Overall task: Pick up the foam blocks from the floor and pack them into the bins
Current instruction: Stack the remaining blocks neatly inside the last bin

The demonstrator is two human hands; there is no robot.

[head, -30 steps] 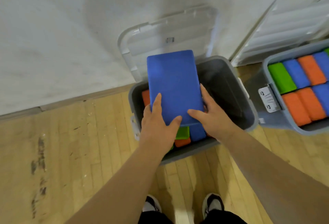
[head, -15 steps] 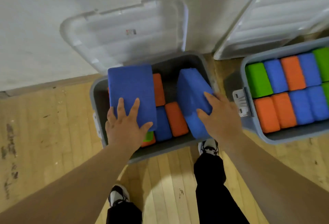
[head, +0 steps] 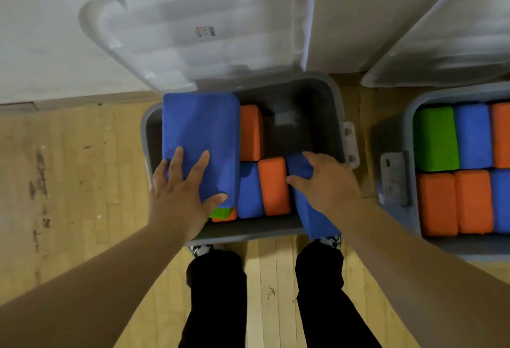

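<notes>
Foam looks light and squashy: left hand (head: 180, 195) pinches one blue block (head: 201, 137) by its near end, right hand (head: 325, 182) presses another blue block (head: 314, 215) into the grey bin (head: 335, 104).

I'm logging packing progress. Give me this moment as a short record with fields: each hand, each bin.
left hand: holds a blue foam block flat over the open bin's left side
right hand: lowering a second blue block on edge beside an orange block
near bin: partly filled, back right bare
right bin: packed
</notes>
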